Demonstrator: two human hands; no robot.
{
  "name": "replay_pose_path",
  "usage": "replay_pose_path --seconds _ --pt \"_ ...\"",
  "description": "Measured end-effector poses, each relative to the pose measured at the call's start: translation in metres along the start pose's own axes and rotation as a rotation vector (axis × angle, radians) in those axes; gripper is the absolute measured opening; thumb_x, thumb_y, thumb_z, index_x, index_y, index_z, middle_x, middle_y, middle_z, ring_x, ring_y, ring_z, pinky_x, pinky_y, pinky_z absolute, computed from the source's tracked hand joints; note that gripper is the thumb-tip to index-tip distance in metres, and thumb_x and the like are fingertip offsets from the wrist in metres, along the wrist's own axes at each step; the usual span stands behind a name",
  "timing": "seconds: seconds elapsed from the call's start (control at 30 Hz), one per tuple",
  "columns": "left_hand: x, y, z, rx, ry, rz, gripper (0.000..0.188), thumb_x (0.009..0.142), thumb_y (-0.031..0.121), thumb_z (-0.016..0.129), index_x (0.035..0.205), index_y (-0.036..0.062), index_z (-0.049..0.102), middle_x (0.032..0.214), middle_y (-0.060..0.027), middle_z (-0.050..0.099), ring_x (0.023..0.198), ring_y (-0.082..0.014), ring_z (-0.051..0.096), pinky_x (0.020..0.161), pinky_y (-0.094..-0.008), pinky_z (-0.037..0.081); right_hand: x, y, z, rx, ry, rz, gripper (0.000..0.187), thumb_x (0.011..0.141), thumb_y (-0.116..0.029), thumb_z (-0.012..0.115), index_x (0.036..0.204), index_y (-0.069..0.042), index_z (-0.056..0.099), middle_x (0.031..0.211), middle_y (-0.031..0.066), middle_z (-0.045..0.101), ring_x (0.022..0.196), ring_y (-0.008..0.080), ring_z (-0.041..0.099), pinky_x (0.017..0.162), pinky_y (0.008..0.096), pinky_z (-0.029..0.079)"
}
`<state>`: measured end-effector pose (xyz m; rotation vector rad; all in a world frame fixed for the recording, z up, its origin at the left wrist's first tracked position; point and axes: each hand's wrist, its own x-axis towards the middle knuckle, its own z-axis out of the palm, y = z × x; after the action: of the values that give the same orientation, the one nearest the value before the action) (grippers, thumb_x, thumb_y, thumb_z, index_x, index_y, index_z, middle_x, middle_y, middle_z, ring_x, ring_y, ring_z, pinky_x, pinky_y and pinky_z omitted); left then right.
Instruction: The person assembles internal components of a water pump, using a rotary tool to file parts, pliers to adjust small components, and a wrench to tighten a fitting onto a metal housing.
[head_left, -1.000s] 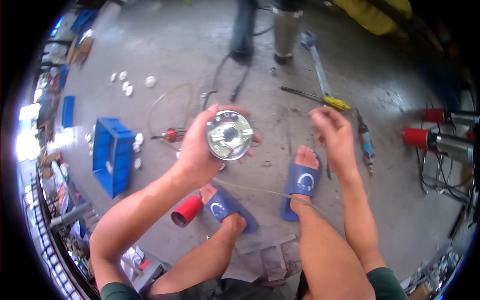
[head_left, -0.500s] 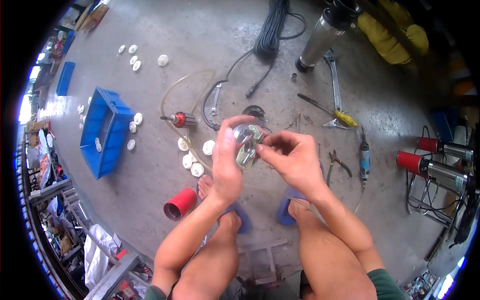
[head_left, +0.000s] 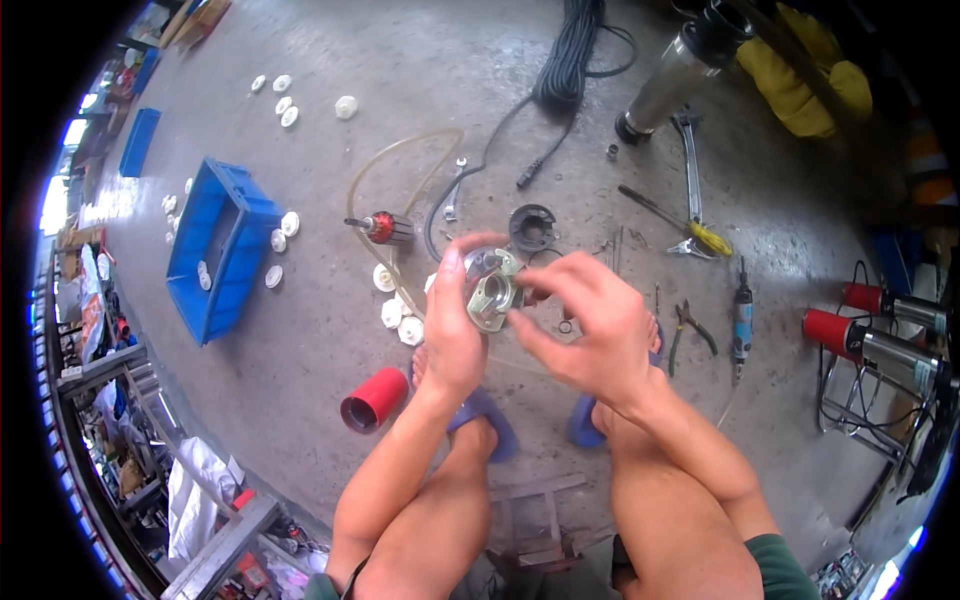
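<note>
My left hand grips a round metal motor end cap with green-grey plates and a hole in its middle, held up above the floor between my feet. At the cap's right side is my right hand, its thumb and fingers apart and slightly blurred. Whether its fingertips touch the cap is hard to tell. On the floor just beyond lies a dark ring-shaped part. A red and dark motor armature lies to the left, on a loop of clear hose.
White plastic discs lie left, around a blue crate. A red cylinder rests by my left foot. Rightward are pliers, a blue pen-like tool, a yellow-handled screwdriver and a wrench. Coiled cable lies ahead.
My right hand's fingers have spread from a pinch at the cap. The left hand still holds the cap. The view has shifted, uncovering the dark ring.
</note>
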<state>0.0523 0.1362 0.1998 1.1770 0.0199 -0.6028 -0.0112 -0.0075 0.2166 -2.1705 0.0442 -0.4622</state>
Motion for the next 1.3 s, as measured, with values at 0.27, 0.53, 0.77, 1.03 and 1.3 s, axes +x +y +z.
replay_pose_path --seconds 0.27,0.53,0.77,1.03,1.3 --pt "0.002 -0.005 -0.003 0.057 0.102 -0.075 0.052 0.108 0.04 0.026 0.124 -0.0004 0.055 0.101 -0.0165 0.07 0.091 -0.0232 0.069 0.082 -0.0366 0.056 -0.008 0.004 0.002 -0.155 -0.116 -0.087 0.024 0.073 -0.014 0.078 0.093 -0.006 0.07 0.088 0.0057 0.066 0.075 0.0226 0.065 0.061 0.0351 0.053" --pt "0.001 0.011 -0.012 0.21 -0.253 -0.197 0.05 0.1 0.036 0.056 0.134 0.0003 0.052 0.11 -0.0099 0.065 0.102 -0.0168 0.064 0.085 -0.0323 0.053 0.006 0.009 -0.015 -0.007 -0.081 -0.065 0.03 0.075 -0.011 0.076 0.105 -0.008 0.068 0.1 0.007 0.064 0.088 0.0263 0.065 0.07 0.0365 0.054" --pt "-0.002 0.021 -0.019 0.301 -0.385 -0.322 0.068 0.074 -0.005 0.069 0.138 0.0017 0.047 0.109 -0.004 0.062 0.1 -0.0111 0.06 0.085 -0.0287 0.051 0.015 0.014 -0.021 -0.145 -0.256 -0.231 0.016 0.075 -0.012 0.074 0.089 -0.011 0.067 0.086 0.0023 0.06 0.081 0.0222 0.062 0.061 0.0363 0.053" --pt "-0.003 0.015 -0.003 0.24 -0.375 -0.334 0.052 0.076 -0.003 0.069 0.125 0.0036 0.055 0.104 -0.0028 0.063 0.097 -0.0083 0.057 0.082 -0.0269 0.05 -0.001 0.007 -0.005 0.364 -0.065 0.388 0.019 0.081 -0.018 0.073 0.078 -0.003 0.062 0.073 0.0084 0.058 0.07 0.0271 0.062 0.057 0.0398 0.05" --pt "-0.003 0.019 -0.01 0.221 -0.442 -0.404 0.056 0.075 -0.003 0.073 0.128 0.0028 0.056 0.106 -0.0043 0.066 0.095 -0.01 0.061 0.082 -0.0273 0.051 -0.001 0.014 -0.007 0.236 0.025 0.049 0.015 0.085 -0.017 0.072 0.084 -0.003 0.068 0.072 0.0111 0.061 0.064 0.0263 0.058 0.057 0.0356 0.047"
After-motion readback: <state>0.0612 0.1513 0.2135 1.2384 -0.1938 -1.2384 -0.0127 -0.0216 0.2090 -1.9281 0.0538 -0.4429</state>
